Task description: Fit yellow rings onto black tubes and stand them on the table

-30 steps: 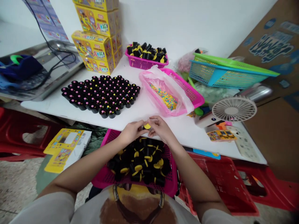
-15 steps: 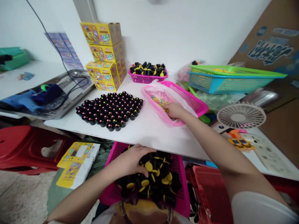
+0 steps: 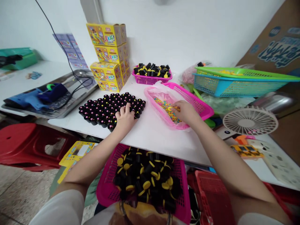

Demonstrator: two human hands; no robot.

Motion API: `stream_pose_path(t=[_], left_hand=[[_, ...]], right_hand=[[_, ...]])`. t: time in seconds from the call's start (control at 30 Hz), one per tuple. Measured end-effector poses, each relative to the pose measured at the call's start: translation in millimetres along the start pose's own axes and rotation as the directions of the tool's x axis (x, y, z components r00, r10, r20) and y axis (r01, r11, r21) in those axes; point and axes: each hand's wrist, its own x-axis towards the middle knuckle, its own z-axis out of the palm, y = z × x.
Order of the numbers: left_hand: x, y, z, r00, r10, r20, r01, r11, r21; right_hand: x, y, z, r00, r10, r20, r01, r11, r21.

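Observation:
My left hand [image 3: 125, 119] reaches over the front right of a tight group of small black cups [image 3: 103, 107] standing on the white table. Its fingers are curled down around a cup there, which they mostly hide. Pink and yellow dots show in the tops of the cups. My right hand [image 3: 185, 113] is above small coloured beads [image 3: 162, 104] in a clear plastic bag [image 3: 152, 92] that lines a pink basket [image 3: 202, 109]. Between its thumb and fingers is a small yellow piece [image 3: 172, 108], partly hidden.
On my lap sits a pink basket [image 3: 105, 179] full of black cups with yellow caps [image 3: 146, 184]. Another such basket [image 3: 150, 80] stands at the back beside stacked yellow boxes [image 3: 107, 75]. A metal tray [image 3: 86, 93] lies left; a fan [image 3: 249, 120] and blue basket [image 3: 217, 87] are right.
My left hand has left the lap basket and moved up and forward to the cup group. My right hand has lifted slightly out of the beads, with the yellow piece now showing.

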Motion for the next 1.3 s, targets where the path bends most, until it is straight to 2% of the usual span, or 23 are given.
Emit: stream_pose_path(t=[0.13,0.2,0.23,0.3,0.37,0.4,0.47,0.53,0.63,0.7,0.77,0.83,1.0,1.1,1.2,1.3], left_hand=[[-15.5,10.9,-10.7,0.995,0.034,0.097,-0.027,0.997,-0.076],[-28.4,20.3,-15.4,0.972,0.126,0.198,-0.085,0.976,-0.201],[-35.2,25.1,-16.4,0.947,0.196,0.256,-0.117,0.949,-0.294],[-47.9,33.2,-14.6,0.866,0.336,0.37,-0.113,0.853,-0.51],[-58.0,37.9,-8.1,0.795,0.419,0.439,-0.009,0.731,-0.683],[-62.0,38.9,-3.6,0.781,0.436,0.447,0.047,0.672,-0.739],[-68.1,38.7,6.5,0.797,0.444,0.408,0.1,0.57,-0.815],[-72.8,37.1,15.4,0.828,0.443,0.345,0.09,0.502,-0.86],[-78.3,34.9,23.6,0.857,0.428,0.287,0.044,0.495,-0.868],[-80.8,34.2,26.0,0.868,0.422,0.261,0.007,0.516,-0.857],[-82.1,33.9,27.4,0.875,0.418,0.243,-0.017,0.529,-0.849],[-82.3,33.8,28.1,0.878,0.418,0.236,-0.026,0.532,-0.846],[-80.2,36.3,25.3,0.876,0.431,0.217,-0.033,0.502,-0.864],[-77.2,37.8,21.3,0.87,0.442,0.219,-0.064,0.542,-0.838],[-74.0,34.9,19.3,0.853,0.472,0.224,-0.112,0.584,-0.804],[-73.6,30.3,20.6,0.805,0.571,0.161,-0.199,0.516,-0.833]], right_hand=[[-26.7,-17.8,-19.8,0.978,0.043,-0.204,0.008,0.97,0.245],[-49.2,-35.6,-25.3,0.973,0.07,-0.219,0.025,0.915,0.404],[-62.3,-46.0,-25.2,0.982,0.073,-0.175,0.023,0.871,0.49],[-89.1,-66.6,-17.5,0.999,0.043,0.004,-0.035,0.771,0.636],[-112.1,-82.0,-0.5,0.982,0.014,0.19,-0.147,0.69,0.708],[-120.9,-86.7,10.3,0.969,0.024,0.247,-0.202,0.657,0.726],[-132.6,-90.2,32.3,0.951,0.08,0.298,-0.287,0.581,0.762],[-137.5,-89.2,50.2,0.939,0.138,0.315,-0.342,0.481,0.808],[-138.5,-87.1,64.3,0.913,0.214,0.348,-0.401,0.308,0.863],[-138.3,-86.9,66.6,0.9,0.248,0.359,-0.415,0.229,0.881],[-138.7,-87.6,66.2,0.903,0.236,0.36,-0.411,0.22,0.885],[-140.0,-88.7,65.1,0.909,0.219,0.354,-0.403,0.253,0.879],[-145.0,-93.2,65.0,0.914,0.297,0.278,-0.369,0.318,0.874],[-146.1,-94.2,64.7,0.919,0.318,0.231,-0.345,0.372,0.862],[-144.1,-93.2,62.4,0.923,0.295,0.246,-0.36,0.435,0.826],[-141.6,-93.0,60.9,0.93,0.267,0.253,-0.354,0.466,0.811]])
